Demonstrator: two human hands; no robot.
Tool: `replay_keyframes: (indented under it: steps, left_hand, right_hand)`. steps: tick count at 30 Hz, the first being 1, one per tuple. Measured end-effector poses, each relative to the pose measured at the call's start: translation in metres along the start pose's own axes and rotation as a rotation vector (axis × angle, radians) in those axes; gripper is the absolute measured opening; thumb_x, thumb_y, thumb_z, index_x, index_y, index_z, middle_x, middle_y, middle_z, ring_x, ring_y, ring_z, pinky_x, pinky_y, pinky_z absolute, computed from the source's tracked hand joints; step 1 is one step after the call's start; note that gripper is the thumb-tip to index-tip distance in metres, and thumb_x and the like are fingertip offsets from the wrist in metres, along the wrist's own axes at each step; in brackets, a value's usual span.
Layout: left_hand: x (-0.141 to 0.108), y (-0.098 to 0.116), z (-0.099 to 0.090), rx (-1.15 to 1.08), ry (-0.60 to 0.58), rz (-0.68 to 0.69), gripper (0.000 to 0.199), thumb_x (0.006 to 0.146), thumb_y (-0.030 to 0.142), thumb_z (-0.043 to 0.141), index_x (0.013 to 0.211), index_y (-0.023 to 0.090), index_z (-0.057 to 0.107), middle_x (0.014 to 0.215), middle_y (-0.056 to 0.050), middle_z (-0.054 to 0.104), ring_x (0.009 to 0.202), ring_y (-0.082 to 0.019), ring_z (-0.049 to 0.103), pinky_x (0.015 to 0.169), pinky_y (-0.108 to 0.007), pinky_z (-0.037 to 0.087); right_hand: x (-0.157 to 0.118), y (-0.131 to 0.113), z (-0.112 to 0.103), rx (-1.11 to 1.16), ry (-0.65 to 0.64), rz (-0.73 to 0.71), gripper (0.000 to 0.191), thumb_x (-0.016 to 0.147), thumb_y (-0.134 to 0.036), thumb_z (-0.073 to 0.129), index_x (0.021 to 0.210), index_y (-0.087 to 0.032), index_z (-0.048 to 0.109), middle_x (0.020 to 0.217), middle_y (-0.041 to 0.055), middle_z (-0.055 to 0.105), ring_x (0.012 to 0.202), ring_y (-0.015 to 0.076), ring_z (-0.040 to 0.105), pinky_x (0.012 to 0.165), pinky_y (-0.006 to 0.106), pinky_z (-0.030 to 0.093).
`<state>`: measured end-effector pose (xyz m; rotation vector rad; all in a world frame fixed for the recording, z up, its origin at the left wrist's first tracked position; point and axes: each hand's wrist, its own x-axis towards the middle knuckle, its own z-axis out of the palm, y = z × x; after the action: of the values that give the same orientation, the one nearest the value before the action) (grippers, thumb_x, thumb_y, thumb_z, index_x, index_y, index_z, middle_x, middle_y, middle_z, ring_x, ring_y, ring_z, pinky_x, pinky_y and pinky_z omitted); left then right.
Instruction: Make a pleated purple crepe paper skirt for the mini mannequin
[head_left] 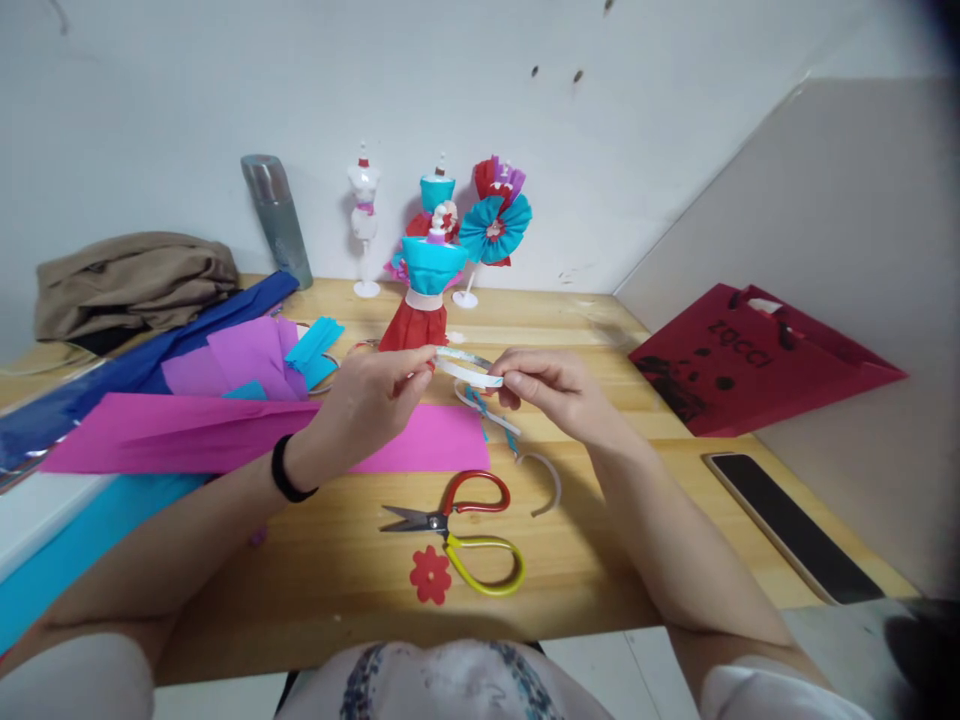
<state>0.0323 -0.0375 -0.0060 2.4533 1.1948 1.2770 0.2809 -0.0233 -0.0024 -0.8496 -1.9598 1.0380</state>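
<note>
A thin white strip (471, 375), bent into a narrow loop, stretches between my two hands above the table. My left hand (375, 398) pinches one end between thumb and finger; my right hand (556, 392) pinches the other. Just behind them stands a small dress form (424, 265) with a blue crepe-paper top, a pale waistband and a red skirt. Below my right hand lie a curled white strip (546, 480) and blue scraps (480, 403). Scissors (439, 522) with one red and one yellow handle rest partly open near a red paper flower (430, 575).
Pink paper (187, 430), purple paper (240, 360) and blue sheets (97, 540) spread on the left. Several mini dress forms and a flask (277, 220) stand along the wall. Brown cloth (135, 285) lies far left. A red bag (757, 360) and a phone (791, 525) are right.
</note>
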Motion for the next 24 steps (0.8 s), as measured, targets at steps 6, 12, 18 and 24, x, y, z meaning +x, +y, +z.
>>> replay_keyframes:
  steps: [6, 12, 18, 24]
  left_hand:
    - [0.000, 0.007, -0.003, -0.112, -0.088, -0.176, 0.016, 0.089, 0.023, 0.061, 0.092, 0.018, 0.076, 0.081, -0.004, 0.080, 0.065, -0.014, 0.068, 0.061, -0.023, 0.048]
    - [0.005, 0.000, -0.003, -0.268, -0.083, -0.303, 0.009, 0.084, 0.024, 0.065, 0.080, 0.018, 0.070, 0.075, -0.003, 0.077, 0.065, -0.013, 0.067, 0.061, -0.022, 0.050]
    - [0.009, -0.007, -0.004, -0.430, -0.200, -0.371, 0.013, 0.083, 0.023, 0.060, 0.072, 0.017, 0.062, 0.063, 0.000, 0.068, 0.058, -0.011, 0.063, 0.056, -0.021, 0.049]
    - [0.011, -0.012, -0.001, -0.428, -0.275, -0.354, 0.012, 0.084, 0.025, 0.056, 0.075, 0.018, 0.059, 0.063, 0.000, 0.067, 0.058, -0.011, 0.063, 0.056, -0.022, 0.048]
  right_hand:
    - [0.000, -0.003, 0.001, -0.066, 0.011, -0.005, 0.030, 0.094, -0.044, 0.061, 0.082, -0.019, 0.072, 0.073, 0.0023, 0.063, 0.060, 0.0146, 0.056, 0.058, 0.029, 0.044]
    - [0.000, -0.003, 0.005, -0.074, -0.002, -0.003, 0.031, 0.094, -0.047, 0.062, 0.082, -0.019, 0.070, 0.071, 0.0022, 0.062, 0.063, 0.0151, 0.055, 0.058, 0.029, 0.044]
    - [0.000, 0.004, 0.003, 0.033, -0.026, 0.041, 0.035, 0.092, -0.050, 0.063, 0.081, -0.018, 0.069, 0.068, 0.0010, 0.060, 0.059, 0.0131, 0.052, 0.056, 0.028, 0.042]
    - [0.002, 0.015, 0.005, 0.249, -0.039, 0.117, 0.031, 0.084, -0.048, 0.072, 0.078, -0.017, 0.070, 0.070, 0.0019, 0.065, 0.056, 0.0111, 0.053, 0.053, 0.026, 0.043]
